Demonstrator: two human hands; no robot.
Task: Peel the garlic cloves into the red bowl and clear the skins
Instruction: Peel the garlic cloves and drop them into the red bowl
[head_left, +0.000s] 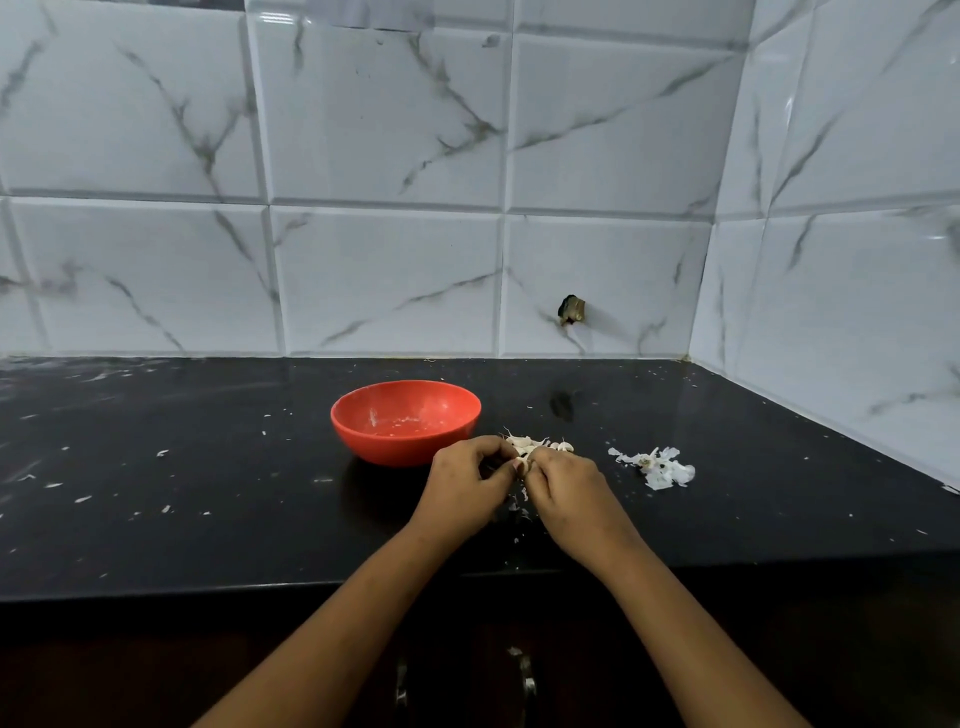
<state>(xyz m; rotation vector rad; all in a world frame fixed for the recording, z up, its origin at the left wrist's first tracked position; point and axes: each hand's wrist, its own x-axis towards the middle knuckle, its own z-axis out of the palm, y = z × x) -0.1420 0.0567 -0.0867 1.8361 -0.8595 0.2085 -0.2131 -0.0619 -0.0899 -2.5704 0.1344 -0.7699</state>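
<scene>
Nearly touching, two bare hands meet over one small garlic clove (522, 464) at the middle of a black tabletop (208, 467). The left hand (462, 483) and right hand (563, 488) reach forward from the near edge, forearms angled inward, knuckles up, fingers curled. Each grip is clamped on the garlic clove, pinching it between thumb and fingertips, one from either side; the fingers hide most of it. Just behind the hands lies a small heap of cloves (540, 444), seemingly unpeeled, close against the fingertips. A red bowl (405, 451) stands just left of that heap, with pale flecks inside and no whole clove plainly visible. A pile of skins (657, 467) lies to the right, apart from the hands, and loose flakes dot the tabletop. The garlic clove is likely light, firm and smooth beneath a dry, papery skin that tears easily and clings to fingers. Holding it by its sides while a nail lifts the skin at the tip or root end seems the surest hold
</scene>
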